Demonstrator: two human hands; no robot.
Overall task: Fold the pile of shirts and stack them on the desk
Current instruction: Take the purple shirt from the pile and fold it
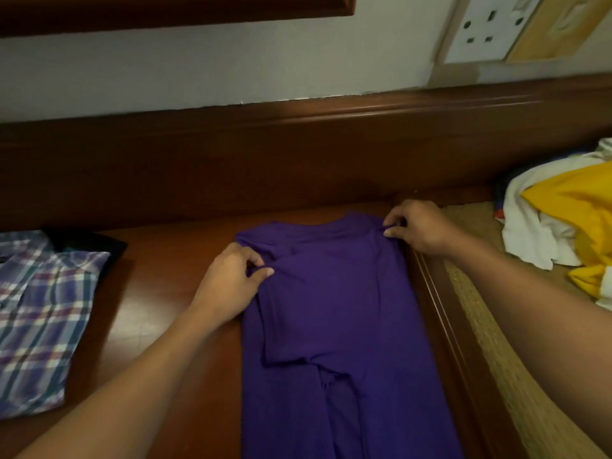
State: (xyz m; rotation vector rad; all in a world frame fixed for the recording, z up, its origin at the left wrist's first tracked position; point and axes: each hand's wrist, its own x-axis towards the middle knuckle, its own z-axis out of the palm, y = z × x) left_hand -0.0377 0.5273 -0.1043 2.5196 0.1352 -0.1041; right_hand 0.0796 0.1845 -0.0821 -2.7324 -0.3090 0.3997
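Lying flat on the tabletop [159, 293], the purple shirt [331, 309] runs lengthwise away from the person, collar farthest, hem cut off below. Fingers of the left hand [231, 279] pinch its left shoulder; fingers of the right hand [417, 226] pinch its right shoulder.

Desk [159, 286], dark brown wood, glossy top.
A purple shirt [331, 309] is laid flat along the right edge; a folded plaid shirt [43, 319] is placed at the left edge, over a black garment [99, 243].
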